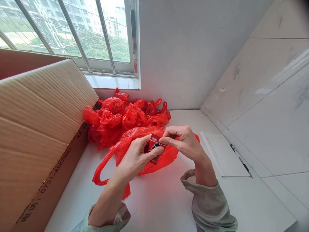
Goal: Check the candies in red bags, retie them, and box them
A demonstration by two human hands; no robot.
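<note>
Between both hands is a small red packet with dark and white print, held above a red plastic bag. My left hand grips the packet with its thumb across the front. At the packet's upper right edge, the thumb and forefinger of my right hand are pinched together on it. The red plastic bag lies spread on the white table, one handle loop reaching out to the left. Whatever is inside that bag is hidden.
A heap of knotted red plastic bags lies at the back, below the barred window. An open cardboard box stands on the left. To the right, a pen rests on white paper by the tiled wall.
</note>
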